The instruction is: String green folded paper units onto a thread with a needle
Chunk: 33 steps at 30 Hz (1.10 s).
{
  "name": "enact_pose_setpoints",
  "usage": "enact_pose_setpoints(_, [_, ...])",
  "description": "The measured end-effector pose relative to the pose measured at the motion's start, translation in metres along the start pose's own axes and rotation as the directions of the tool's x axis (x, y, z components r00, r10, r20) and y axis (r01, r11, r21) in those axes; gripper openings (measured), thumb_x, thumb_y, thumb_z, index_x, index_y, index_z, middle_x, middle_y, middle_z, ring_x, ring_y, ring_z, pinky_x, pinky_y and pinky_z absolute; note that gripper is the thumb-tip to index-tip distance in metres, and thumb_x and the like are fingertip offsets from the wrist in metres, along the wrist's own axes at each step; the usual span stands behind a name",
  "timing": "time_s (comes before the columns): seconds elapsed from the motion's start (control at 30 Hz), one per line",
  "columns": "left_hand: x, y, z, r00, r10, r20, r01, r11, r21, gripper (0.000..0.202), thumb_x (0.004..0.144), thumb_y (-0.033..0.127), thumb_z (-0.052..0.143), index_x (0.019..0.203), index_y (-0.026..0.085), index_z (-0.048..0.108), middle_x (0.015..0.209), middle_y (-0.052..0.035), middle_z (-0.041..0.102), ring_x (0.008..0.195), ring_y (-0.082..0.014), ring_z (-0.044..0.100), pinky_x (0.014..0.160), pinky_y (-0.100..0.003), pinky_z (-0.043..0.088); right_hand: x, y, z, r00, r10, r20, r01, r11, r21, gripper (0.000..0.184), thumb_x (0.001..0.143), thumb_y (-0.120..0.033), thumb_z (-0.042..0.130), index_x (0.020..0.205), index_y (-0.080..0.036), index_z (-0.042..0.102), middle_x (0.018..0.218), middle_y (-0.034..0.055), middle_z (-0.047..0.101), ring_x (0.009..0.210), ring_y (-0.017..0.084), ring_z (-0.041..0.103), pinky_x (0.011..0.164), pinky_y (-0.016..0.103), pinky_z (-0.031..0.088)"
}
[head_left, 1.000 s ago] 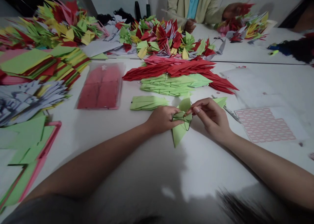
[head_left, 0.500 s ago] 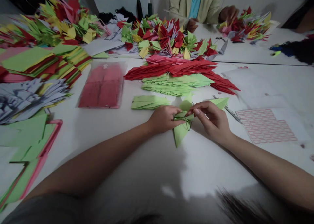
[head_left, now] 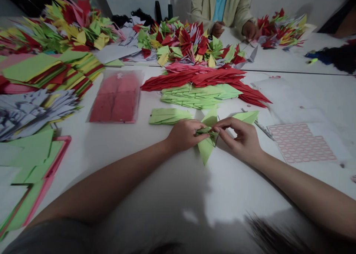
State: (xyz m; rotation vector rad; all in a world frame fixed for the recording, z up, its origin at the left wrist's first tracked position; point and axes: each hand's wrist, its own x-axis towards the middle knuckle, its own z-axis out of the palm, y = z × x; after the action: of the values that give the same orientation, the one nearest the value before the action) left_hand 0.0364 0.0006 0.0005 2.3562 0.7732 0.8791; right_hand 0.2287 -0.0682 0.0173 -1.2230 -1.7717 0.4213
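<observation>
My left hand (head_left: 184,136) is closed on the middle of a folded light-green paper piece (head_left: 206,148), whose pointed ends stick out above and below. A thin dark thread (head_left: 214,141) loops round the paper's bunched middle. Thumb and fingertips of my right hand (head_left: 244,139) are pinched together at the right side of that middle, by the thread; what exactly lies between them is partly hidden. Just left of the held piece is a stack of folded green strips (head_left: 169,116). Behind my right hand lies another green folded piece (head_left: 247,116).
Red folded strips (head_left: 219,77) and green folded strips (head_left: 194,96) lie ahead. Left are a plastic packet of red paper (head_left: 114,98) and coloured paper stacks (head_left: 30,66). A label sheet (head_left: 303,142) lies right. Across the table, a person (head_left: 222,9) handles things beside folded-paper clusters (head_left: 280,31).
My right fingertips have closed in slightly on the green paper's middle, and the paper has tilted a little. Across the table, the person's hand has moved away from the right-hand cluster toward their body.
</observation>
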Motion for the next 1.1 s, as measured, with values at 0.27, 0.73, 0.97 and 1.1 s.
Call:
enact_pose_setpoints(0.27, [-0.001, -0.002, 0.003, 0.998, 0.042, -0.05, -0.041, 0.999, 0.024, 0.011, 0.08, 0.029, 0.069, 0.082, 0.019, 0.072, 0.079, -0.0008, 0.072, 0.069, -0.0121, 0.064, 0.063, -0.021, 0.045, -0.003, -0.001, 0.004, 0.993, 0.121, -0.011, -0.117, 0.978, 0.171, 0.005, 0.085, -0.023, 0.068, 0.087, -0.02, 0.066, 0.084, 0.0048, 0.072, 0.077, 0.018, 0.069, 0.065, 0.029, 0.056])
enact_pose_setpoints(0.73, [-0.003, 0.002, 0.006, 0.972, 0.115, -0.205, -0.102, 0.992, 0.074, 0.005, 0.079, 0.018, 0.07, 0.083, 0.016, 0.073, 0.073, -0.001, 0.071, 0.059, -0.008, 0.059, 0.06, -0.019, 0.045, 0.006, 0.002, 0.005, 0.92, 0.376, 0.105, -0.364, 0.729, 0.579, 0.013, 0.081, -0.03, 0.074, 0.081, -0.022, 0.064, 0.078, 0.0024, 0.075, 0.082, 0.02, 0.072, 0.083, 0.035, 0.056])
enact_pose_setpoints(0.97, [-0.002, 0.003, 0.005, 0.969, 0.107, -0.223, -0.094, 0.993, 0.066, 0.006, 0.078, 0.017, 0.071, 0.084, 0.017, 0.073, 0.077, -0.0009, 0.072, 0.058, -0.0074, 0.059, 0.059, -0.018, 0.045, 0.007, 0.006, 0.006, 0.9, 0.427, 0.092, -0.384, 0.674, 0.631, 0.012, 0.08, -0.028, 0.076, 0.08, -0.022, 0.066, 0.074, 0.0008, 0.075, 0.078, 0.016, 0.071, 0.075, 0.028, 0.053])
enact_pose_setpoints(1.1, [-0.002, 0.004, 0.005, 0.964, 0.117, -0.239, -0.103, 0.992, 0.068, 0.007, 0.077, 0.015, 0.071, 0.084, 0.016, 0.073, 0.076, -0.0006, 0.072, 0.058, -0.0074, 0.059, 0.059, -0.018, 0.045, 0.007, 0.008, 0.006, 0.894, 0.437, 0.102, -0.395, 0.658, 0.641, 0.013, 0.08, -0.03, 0.076, 0.082, -0.022, 0.066, 0.079, 0.0015, 0.075, 0.079, 0.017, 0.07, 0.072, 0.029, 0.053])
